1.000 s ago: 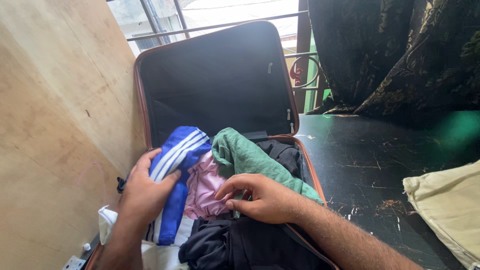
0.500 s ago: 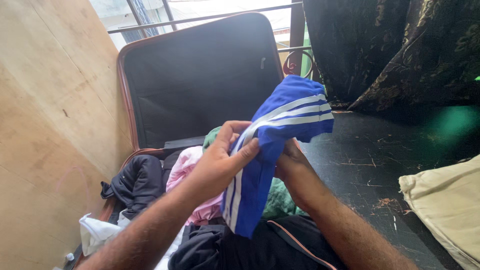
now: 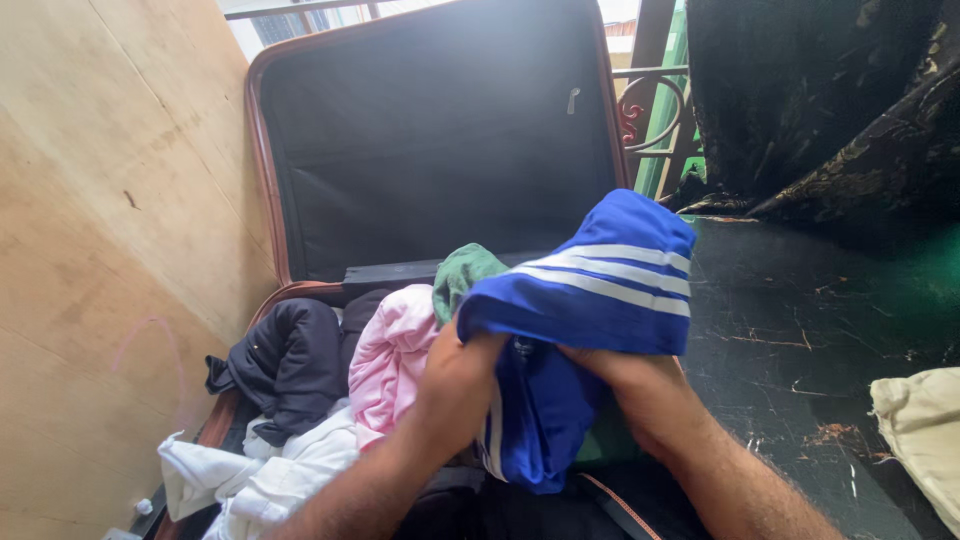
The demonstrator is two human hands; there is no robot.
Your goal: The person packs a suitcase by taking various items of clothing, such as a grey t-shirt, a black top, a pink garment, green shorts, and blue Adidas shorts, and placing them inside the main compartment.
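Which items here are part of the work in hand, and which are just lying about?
In hand: blue garment with white stripes, gripped by left hand and right hand; open suitcase.
Lying about: pink garment, green garment, dark jacket, white cloth, cream bag.

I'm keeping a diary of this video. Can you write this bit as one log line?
left hand: grips blue striped garment | right hand: grips it too | garment: lifted above open suitcase | below: pink, green, white clothes
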